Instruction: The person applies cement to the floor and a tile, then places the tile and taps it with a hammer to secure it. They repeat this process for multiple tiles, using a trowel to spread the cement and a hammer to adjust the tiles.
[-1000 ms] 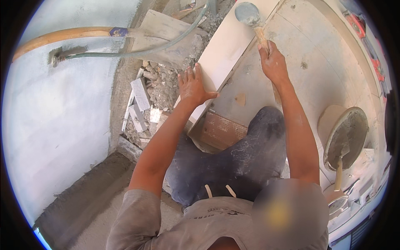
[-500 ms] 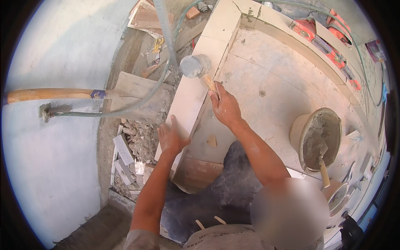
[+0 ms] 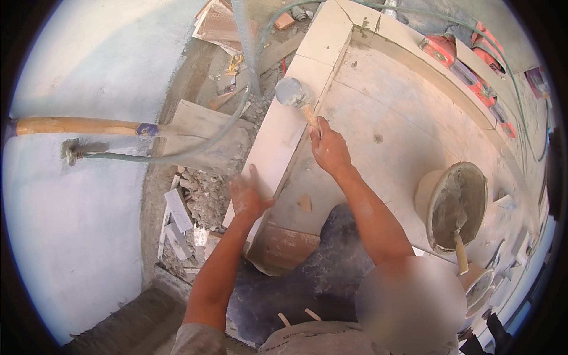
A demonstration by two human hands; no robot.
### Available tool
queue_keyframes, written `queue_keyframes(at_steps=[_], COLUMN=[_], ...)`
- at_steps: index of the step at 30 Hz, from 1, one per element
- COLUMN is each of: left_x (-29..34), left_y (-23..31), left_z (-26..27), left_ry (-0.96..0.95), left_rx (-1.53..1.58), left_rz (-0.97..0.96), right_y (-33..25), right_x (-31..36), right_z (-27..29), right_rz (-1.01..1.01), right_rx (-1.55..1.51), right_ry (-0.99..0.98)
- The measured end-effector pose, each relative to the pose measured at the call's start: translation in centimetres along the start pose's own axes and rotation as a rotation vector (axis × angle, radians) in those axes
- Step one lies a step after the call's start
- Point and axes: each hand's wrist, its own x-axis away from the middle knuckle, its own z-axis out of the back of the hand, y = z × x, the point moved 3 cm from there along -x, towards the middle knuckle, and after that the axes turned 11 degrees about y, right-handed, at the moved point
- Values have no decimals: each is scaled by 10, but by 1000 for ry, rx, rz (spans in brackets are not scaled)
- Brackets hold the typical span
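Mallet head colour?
The mallet head is grey; it shows best in the head camera view.

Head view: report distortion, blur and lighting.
Head view: fisheye bowing curves the tile ledge and corners go black; head view: a round blur sits lower right, the mallet reads clearly; head view: the wall looks pale, bright.

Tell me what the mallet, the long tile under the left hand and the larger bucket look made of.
Mallet: head likely rubber, being matte grey; handle probably wood, by its tan colour. Long tile: probably ceramic or porcelain, given its smooth cream face and straight edges. Larger bucket: perhaps plastic, by its smooth beige wall.
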Motion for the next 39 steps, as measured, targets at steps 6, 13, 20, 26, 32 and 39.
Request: queue_keyframes(at_steps=[6,13,20,26,32,39], left_x=[0,2,1,-2,11,87], left_y=[1,-1,-4,2,-27,-106], left_z=[0,-9,-10,2,8,-16], left_ry=[-133,-41,-28,-68,-160,-220], left_rx=[61,43,54,42,142,232], left_rz=[70,56,33,53,142,328], right_y=[-1,10,24,27,47,42], right_x=[3,42,53,47,55,92], right_z=[0,-5,-18,-21,-9,10], right_rz=[78,119,87,91,-37,117], right_rx=[-178,-233,-148,-121,-95,132], right_ry=[125,84,-2,1,-168,-29])
